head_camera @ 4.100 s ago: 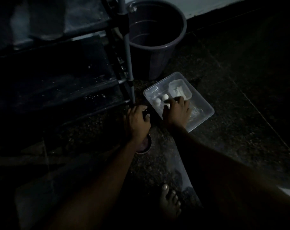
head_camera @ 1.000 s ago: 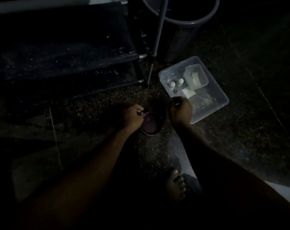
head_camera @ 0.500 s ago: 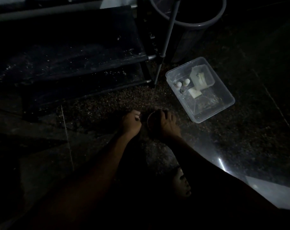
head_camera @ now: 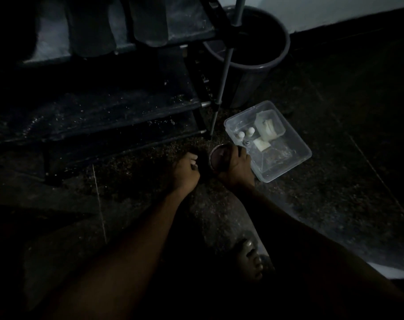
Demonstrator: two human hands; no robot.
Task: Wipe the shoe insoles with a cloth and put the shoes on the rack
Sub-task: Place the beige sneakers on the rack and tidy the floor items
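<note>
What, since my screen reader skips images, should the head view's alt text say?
In dim light, a person's right hand grips a small round tin, left hand curled beside it. A clear plastic box of white items lies just right; a shoe rack and bucket stand behind.

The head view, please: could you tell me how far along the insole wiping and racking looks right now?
Done: dark shapes, possibly shoes, sit on the upper shelf of the rack; too dim to be sure. In hand: the right hand grips a small round tin beside the clear box; the left hand is curled next to it. Left: no wiping shows yet.
</note>
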